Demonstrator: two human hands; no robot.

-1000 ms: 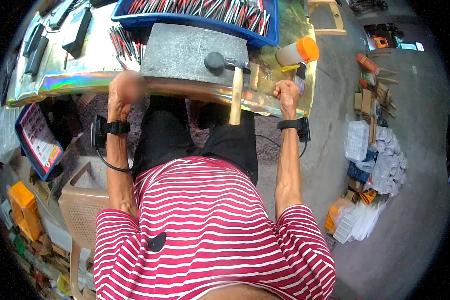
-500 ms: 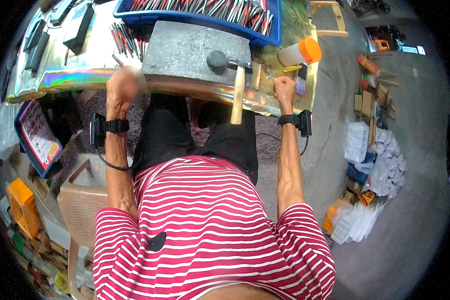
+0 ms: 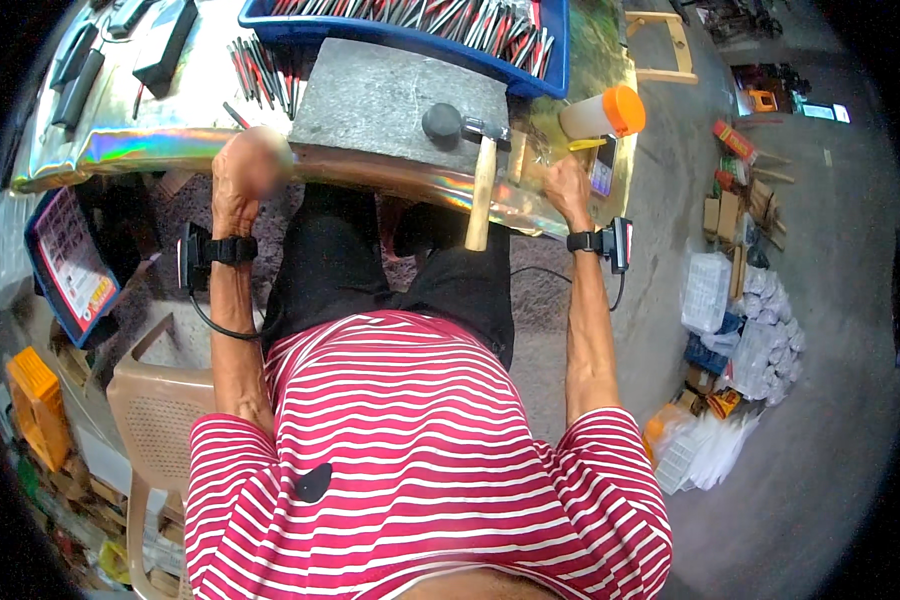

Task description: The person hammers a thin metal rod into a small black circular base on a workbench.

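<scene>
My left hand (image 3: 238, 178) is at the table's front edge, left of a grey stone slab (image 3: 395, 100). A blur covers its fingers, so their grip is hidden. A thin dark rod (image 3: 235, 115) shows just beyond it; whether the hand touches it I cannot tell. My right hand (image 3: 568, 188) is at the right front of the table, its fingers curled, with what they hold, if anything, hidden. Close by are a yellow tool (image 3: 586, 144) and a dark flat packet (image 3: 603, 168). A hammer (image 3: 481, 190) with a black round head rests on the slab, its wooden handle overhanging the edge.
A blue tray (image 3: 567, 60) full of slim red, black and silver rods stands behind the slab. Loose rods (image 3: 262, 75) lie left of it. An orange-lidded jar (image 3: 595, 115) lies at the right. Black boxes (image 3: 165, 45) occupy the left. A beige chair (image 3: 155, 410) stands at lower left.
My right hand has shifted slightly, turning from an upright fist to curled fingers angled toward the slab side. My left hand has hardly moved. The whole table view has drifted a little rightward.
</scene>
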